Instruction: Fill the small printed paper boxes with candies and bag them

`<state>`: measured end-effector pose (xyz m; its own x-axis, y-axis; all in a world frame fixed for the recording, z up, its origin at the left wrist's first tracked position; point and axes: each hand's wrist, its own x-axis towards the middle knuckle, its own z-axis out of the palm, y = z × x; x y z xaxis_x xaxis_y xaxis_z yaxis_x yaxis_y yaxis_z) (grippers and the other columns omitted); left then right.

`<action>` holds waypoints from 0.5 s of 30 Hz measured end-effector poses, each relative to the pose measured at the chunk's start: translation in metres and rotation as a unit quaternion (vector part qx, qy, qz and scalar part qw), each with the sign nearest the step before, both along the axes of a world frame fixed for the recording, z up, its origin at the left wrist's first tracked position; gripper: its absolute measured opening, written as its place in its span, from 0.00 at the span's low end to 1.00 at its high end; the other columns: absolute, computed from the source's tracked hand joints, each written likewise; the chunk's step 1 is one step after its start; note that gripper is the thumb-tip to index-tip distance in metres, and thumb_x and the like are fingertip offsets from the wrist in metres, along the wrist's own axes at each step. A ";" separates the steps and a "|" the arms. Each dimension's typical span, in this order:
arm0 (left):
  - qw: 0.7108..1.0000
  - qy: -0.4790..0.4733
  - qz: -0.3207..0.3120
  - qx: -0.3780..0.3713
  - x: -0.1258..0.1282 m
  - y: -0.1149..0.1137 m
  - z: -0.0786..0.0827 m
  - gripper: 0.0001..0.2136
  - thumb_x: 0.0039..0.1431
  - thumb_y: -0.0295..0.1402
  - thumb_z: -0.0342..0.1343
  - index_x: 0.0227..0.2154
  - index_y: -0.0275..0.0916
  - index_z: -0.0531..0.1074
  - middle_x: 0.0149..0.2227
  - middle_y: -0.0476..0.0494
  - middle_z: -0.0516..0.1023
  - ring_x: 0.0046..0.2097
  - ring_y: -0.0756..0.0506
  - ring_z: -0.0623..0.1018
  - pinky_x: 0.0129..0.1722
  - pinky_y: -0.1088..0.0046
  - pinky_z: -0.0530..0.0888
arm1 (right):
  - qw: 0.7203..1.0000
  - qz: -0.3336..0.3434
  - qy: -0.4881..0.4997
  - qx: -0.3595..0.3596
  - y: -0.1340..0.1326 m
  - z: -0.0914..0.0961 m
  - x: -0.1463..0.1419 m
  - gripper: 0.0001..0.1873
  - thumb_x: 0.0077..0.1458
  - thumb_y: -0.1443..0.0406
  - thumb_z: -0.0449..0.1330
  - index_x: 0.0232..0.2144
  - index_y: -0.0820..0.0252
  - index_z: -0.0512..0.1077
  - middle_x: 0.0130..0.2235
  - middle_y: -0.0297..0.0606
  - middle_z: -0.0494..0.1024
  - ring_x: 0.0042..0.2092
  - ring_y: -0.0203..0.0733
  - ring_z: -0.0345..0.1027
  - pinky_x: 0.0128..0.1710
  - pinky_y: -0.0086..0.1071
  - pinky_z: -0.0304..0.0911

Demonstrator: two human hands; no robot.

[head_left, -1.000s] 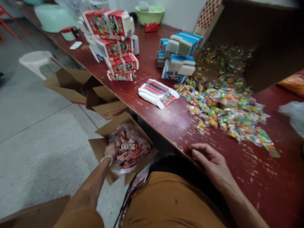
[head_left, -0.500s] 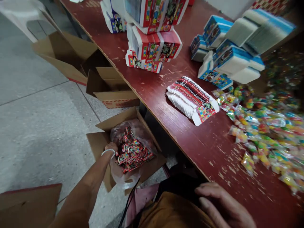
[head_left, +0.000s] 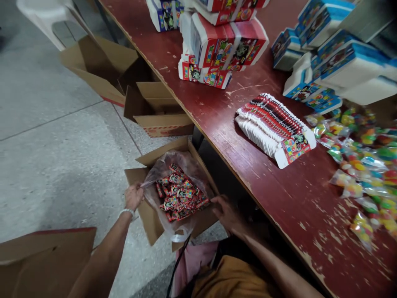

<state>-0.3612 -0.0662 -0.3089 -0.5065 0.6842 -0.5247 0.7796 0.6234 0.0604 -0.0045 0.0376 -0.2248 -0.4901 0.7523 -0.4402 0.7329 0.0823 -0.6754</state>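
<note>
A clear plastic bag (head_left: pixel 152 176) lines an open cardboard box (head_left: pixel 145 221) on the floor. Inside lie many small red printed candy boxes (head_left: pixel 182 194) in a heap. My left hand (head_left: pixel 134 197) is closed on the bag's left edge, pulling it out taut over the box's flap. At the box's right side is my right hand (head_left: pixel 226 212), its fingers slightly bent and apart, the tips close to the bag's rim. Nothing shows in its grasp.
The red table (head_left: pixel 217 124) bears a fanned row of flat cartons (head_left: pixel 273 126), red carton bundles (head_left: pixel 229 45), blue carton bundles (head_left: pixel 341 70) and bagged candies (head_left: pixel 372 165). Other open cardboard boxes (head_left: pixel 164 120) and a white plastic chair (head_left: pixel 46 18) stand on the floor.
My left hand has drawn the bag's edge outward to the left. My right hand has moved from near my lap to the box's right side. The view has shifted slightly.
</note>
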 end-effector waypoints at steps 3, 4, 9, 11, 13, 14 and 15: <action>0.999 0.035 -0.004 0.009 0.008 0.001 0.002 0.13 0.63 0.30 0.52 0.49 0.31 0.69 0.47 0.34 0.74 0.48 0.39 0.75 0.45 0.59 0.74 | 1.000 -0.001 -0.008 -0.027 -0.002 -0.012 0.002 0.15 0.48 0.74 0.57 0.38 0.58 0.75 0.43 0.41 0.77 0.47 0.46 0.72 0.51 0.39 0.65; 0.999 0.048 -0.010 0.015 0.014 0.006 0.001 0.14 0.62 0.29 0.52 0.49 0.28 0.68 0.48 0.30 0.72 0.50 0.36 0.74 0.45 0.57 0.72 | 0.999 -0.002 -0.012 -0.035 -0.003 -0.014 0.003 0.14 0.48 0.73 0.57 0.38 0.58 0.75 0.42 0.41 0.78 0.46 0.46 0.73 0.51 0.40 0.65; 0.992 0.032 -0.102 0.061 0.045 0.053 -0.016 0.17 0.63 0.36 0.55 0.53 0.37 0.67 0.55 0.37 0.69 0.54 0.38 0.72 0.51 0.52 0.71 | 0.998 0.000 -0.029 -0.064 -0.012 -0.020 0.012 0.12 0.47 0.73 0.57 0.34 0.58 0.75 0.39 0.39 0.80 0.44 0.46 0.74 0.47 0.39 0.67; 0.989 0.008 -0.130 0.071 0.049 0.069 -0.025 0.18 0.63 0.37 0.55 0.53 0.38 0.68 0.55 0.39 0.70 0.51 0.40 0.74 0.50 0.54 0.73 | 0.997 -0.005 -0.037 -0.071 -0.014 -0.020 0.020 0.12 0.48 0.72 0.57 0.35 0.58 0.76 0.37 0.38 0.81 0.41 0.46 0.75 0.44 0.38 0.68; 0.989 -0.004 -0.134 0.069 0.045 0.081 -0.033 0.18 0.63 0.37 0.55 0.53 0.37 0.68 0.54 0.38 0.71 0.50 0.41 0.75 0.48 0.55 0.74 | 0.996 -0.016 -0.050 -0.075 -0.016 -0.021 0.031 0.12 0.48 0.70 0.57 0.36 0.58 0.76 0.37 0.38 0.81 0.39 0.45 0.75 0.42 0.38 0.68; 0.990 -0.008 -0.129 0.062 0.039 0.087 -0.037 0.17 0.63 0.37 0.55 0.53 0.37 0.68 0.53 0.38 0.71 0.50 0.41 0.75 0.47 0.56 0.75 | 0.995 -0.023 -0.057 -0.077 -0.016 -0.022 0.036 0.12 0.48 0.70 0.57 0.36 0.59 0.76 0.37 0.39 0.80 0.39 0.45 0.75 0.42 0.37 0.68; 0.991 -0.012 -0.121 0.054 0.033 0.093 -0.041 0.17 0.63 0.37 0.55 0.53 0.37 0.68 0.53 0.38 0.72 0.49 0.41 0.75 0.47 0.56 0.75 | 0.994 -0.030 -0.063 -0.080 -0.016 -0.024 0.041 0.12 0.48 0.69 0.58 0.36 0.59 0.76 0.37 0.39 0.80 0.39 0.45 0.74 0.42 0.37 0.68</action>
